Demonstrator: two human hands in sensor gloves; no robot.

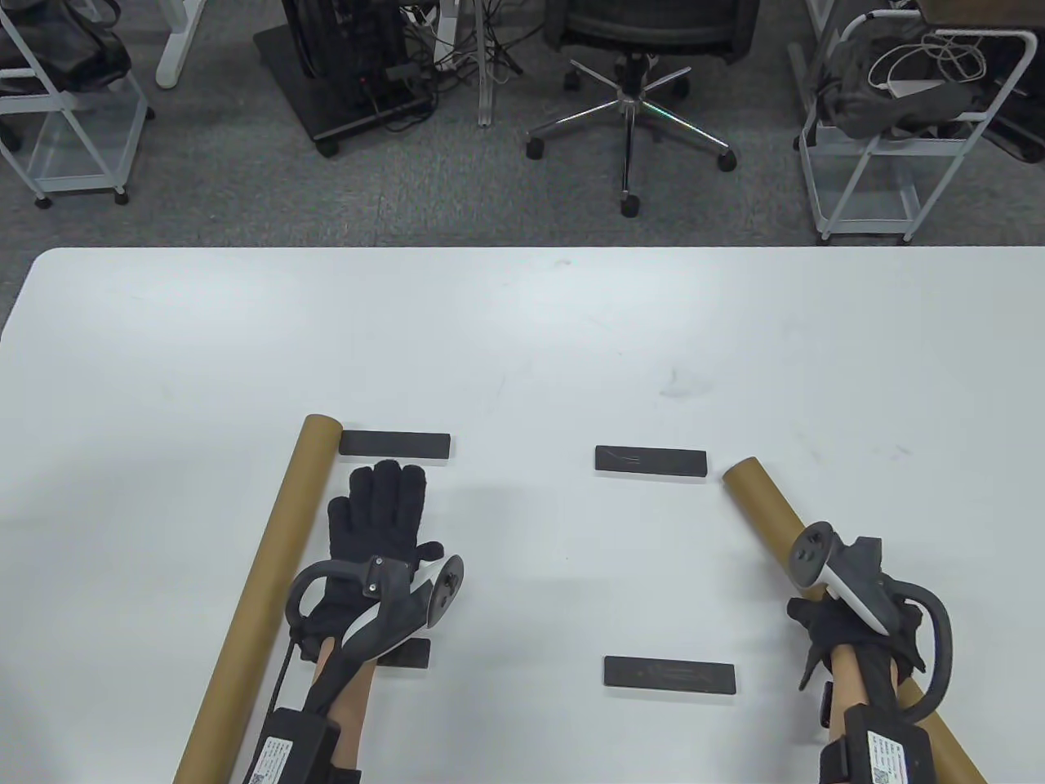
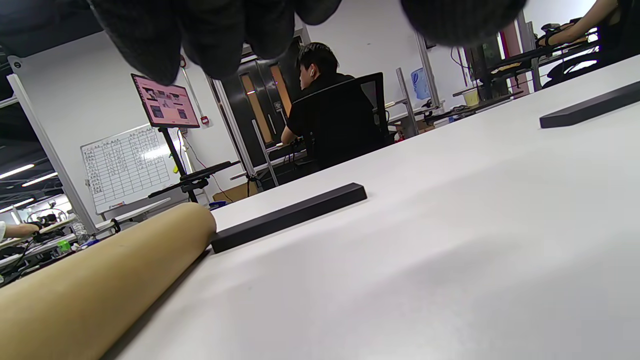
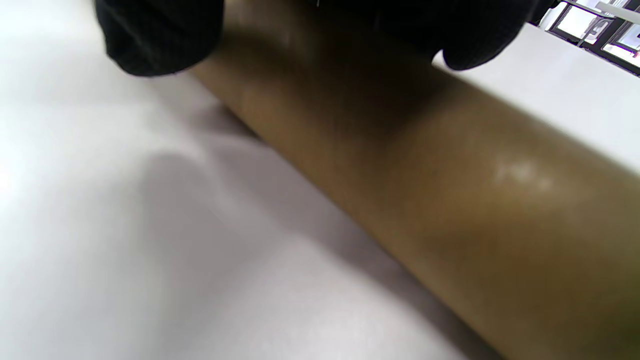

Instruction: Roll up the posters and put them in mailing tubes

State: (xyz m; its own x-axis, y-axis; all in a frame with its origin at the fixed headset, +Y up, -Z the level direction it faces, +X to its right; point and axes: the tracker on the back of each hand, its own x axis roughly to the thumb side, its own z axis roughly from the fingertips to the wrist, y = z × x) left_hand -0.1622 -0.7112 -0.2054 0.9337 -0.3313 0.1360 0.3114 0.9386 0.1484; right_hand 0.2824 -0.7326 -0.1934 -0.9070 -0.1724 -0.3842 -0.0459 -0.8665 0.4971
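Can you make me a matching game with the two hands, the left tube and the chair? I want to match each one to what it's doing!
Things:
1. left hand
2. right hand
3. left tube
4. chair

States:
A. lies on the table, nothing holding it
B. grips the right tube
C. stands on the floor past the table
D. rests flat on the table, fingers straight

Pairs: 1-D, 2-B, 3-A, 4-C
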